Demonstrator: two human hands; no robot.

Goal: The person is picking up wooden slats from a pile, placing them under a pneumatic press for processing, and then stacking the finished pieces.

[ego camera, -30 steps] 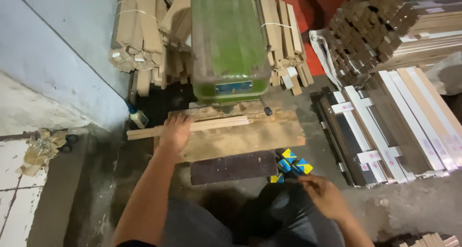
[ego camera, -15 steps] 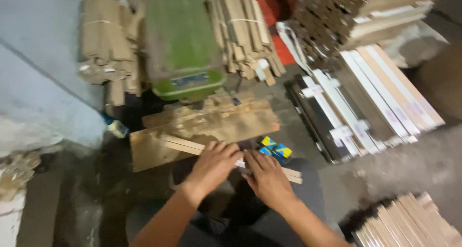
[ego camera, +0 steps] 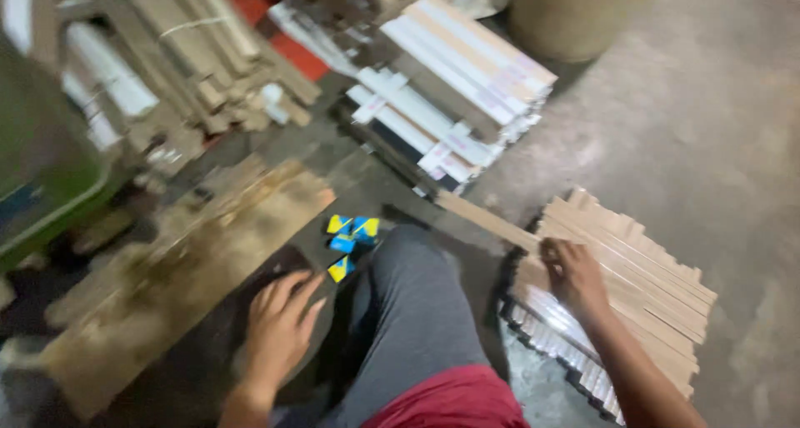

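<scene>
A thin wooden strip point(ego camera: 487, 220), held in front with both hands half a second ago, is now pinched in the right hand point(ego camera: 575, 274) and laid onto the strip stack point(ego camera: 633, 270) at right. The left hand point(ego camera: 279, 328), fingers spread and empty, is rested flat by the board point(ego camera: 183, 270).

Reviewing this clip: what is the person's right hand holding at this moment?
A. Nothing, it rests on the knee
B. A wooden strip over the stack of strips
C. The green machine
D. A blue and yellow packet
B: the right hand grips a long wooden strip above the stack of strips.
</scene>
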